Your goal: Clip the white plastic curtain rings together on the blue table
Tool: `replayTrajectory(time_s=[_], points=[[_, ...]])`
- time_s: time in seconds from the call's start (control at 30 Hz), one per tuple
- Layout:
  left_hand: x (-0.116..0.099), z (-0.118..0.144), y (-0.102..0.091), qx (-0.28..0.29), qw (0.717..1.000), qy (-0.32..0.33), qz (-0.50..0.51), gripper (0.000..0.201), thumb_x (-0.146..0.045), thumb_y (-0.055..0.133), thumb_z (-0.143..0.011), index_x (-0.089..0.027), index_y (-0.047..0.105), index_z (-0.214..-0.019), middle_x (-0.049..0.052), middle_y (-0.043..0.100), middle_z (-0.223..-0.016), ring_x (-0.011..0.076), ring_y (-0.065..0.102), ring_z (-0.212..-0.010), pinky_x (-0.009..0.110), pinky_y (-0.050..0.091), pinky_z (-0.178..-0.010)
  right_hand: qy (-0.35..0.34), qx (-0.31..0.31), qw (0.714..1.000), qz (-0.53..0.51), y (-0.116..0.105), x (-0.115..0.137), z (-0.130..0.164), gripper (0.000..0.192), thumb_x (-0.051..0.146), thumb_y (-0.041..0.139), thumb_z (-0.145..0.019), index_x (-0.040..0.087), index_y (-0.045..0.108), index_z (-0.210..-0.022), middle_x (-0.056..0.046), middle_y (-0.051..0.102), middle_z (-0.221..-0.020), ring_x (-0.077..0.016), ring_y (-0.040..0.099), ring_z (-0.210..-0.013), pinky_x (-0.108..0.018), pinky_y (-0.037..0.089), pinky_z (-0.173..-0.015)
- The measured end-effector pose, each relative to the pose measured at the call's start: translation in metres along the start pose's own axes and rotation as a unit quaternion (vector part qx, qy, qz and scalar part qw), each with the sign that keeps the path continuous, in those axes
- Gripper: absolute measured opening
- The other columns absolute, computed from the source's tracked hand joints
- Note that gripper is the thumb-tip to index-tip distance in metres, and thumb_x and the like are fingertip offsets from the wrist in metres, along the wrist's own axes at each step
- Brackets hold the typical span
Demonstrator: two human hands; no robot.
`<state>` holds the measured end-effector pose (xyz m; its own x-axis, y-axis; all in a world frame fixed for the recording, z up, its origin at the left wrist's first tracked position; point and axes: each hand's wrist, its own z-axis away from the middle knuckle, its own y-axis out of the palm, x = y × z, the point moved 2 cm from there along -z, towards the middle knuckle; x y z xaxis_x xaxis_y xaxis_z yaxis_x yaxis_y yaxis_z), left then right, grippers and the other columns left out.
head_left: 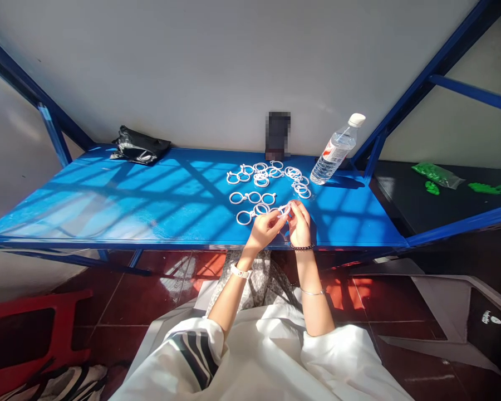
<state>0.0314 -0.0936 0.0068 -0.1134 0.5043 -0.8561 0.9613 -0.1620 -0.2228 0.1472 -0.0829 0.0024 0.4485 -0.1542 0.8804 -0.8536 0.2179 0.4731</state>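
My left hand (265, 228) and my right hand (299, 224) meet above the front edge of the blue table. Between their fingertips is a white ring (284, 210), pinched from both sides. It looks like a curtain ring with a small eyelet. Just beyond my left hand lie several more white rings (244, 218), some touching or overlapping. A loose pile of the same rings (261, 180) spreads farther back, and another cluster (303, 191) rests beyond my right hand. My fingers partly hide the held ring and those nearest it.
A water bottle (336, 149) with a white cap stands at the back right. A dark upright object (278, 136), pixelated, is behind the rings. On the blue table (183, 217), a black plastic bag (140, 147) lies far left. Green items in a bag (437, 175) sit on the dark table at right.
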Motion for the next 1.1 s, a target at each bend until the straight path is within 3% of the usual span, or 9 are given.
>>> replayTrajectory(time_s=[0.37,0.8,0.97,1.1], points=[[0.0041,0.001,0.0,-0.013,0.999,-0.018,0.045,0.041,-0.044,0.047,-0.093,-0.018,0.042,-0.06,-0.002,0.05,-0.045,0.0096,0.047,-0.04,0.023,0.035,-0.043,0.01,0.013,1.0,0.016,0.0004,-0.0014,0.0008,0.031,0.043,0.078,-0.065,0.02,0.06,-0.077,0.004,0.057,-0.071,-0.0086,0.054,-0.065,-0.021,0.046,-0.061],[0.0036,0.0012,0.001,-0.024,0.998,-0.023,0.055,0.047,-0.047,0.04,-0.096,-0.017,0.048,-0.06,-0.001,0.05,-0.045,0.01,0.048,-0.041,0.024,0.037,-0.044,0.005,0.024,0.998,0.056,0.0018,-0.0004,0.0018,0.035,0.048,0.076,-0.067,0.02,0.062,-0.083,0.002,0.059,-0.074,-0.0102,0.054,-0.065,-0.023,0.046,-0.06],[0.0075,0.0012,0.0001,-0.031,0.986,-0.075,0.143,0.054,-0.06,0.035,-0.094,-0.02,0.042,-0.057,0.0,0.049,-0.043,0.0111,0.045,-0.039,0.028,0.036,-0.043,0.003,0.046,0.997,0.056,0.0036,0.0002,0.0031,0.03,0.041,0.076,-0.068,0.02,0.065,-0.086,-0.001,0.066,-0.085,-0.0123,0.059,-0.077,-0.022,0.045,-0.063],[0.0044,-0.0005,-0.003,0.014,0.971,-0.105,0.214,0.057,-0.066,0.035,-0.09,-0.022,0.039,-0.055,0.001,0.048,-0.042,0.0115,0.042,-0.036,0.03,0.036,-0.042,0.009,0.067,0.995,0.072,0.0057,-0.0003,0.0037,0.032,0.042,0.076,-0.067,0.02,0.067,-0.09,-0.004,0.069,-0.092,-0.0162,0.061,-0.085,-0.027,0.048,-0.072]])
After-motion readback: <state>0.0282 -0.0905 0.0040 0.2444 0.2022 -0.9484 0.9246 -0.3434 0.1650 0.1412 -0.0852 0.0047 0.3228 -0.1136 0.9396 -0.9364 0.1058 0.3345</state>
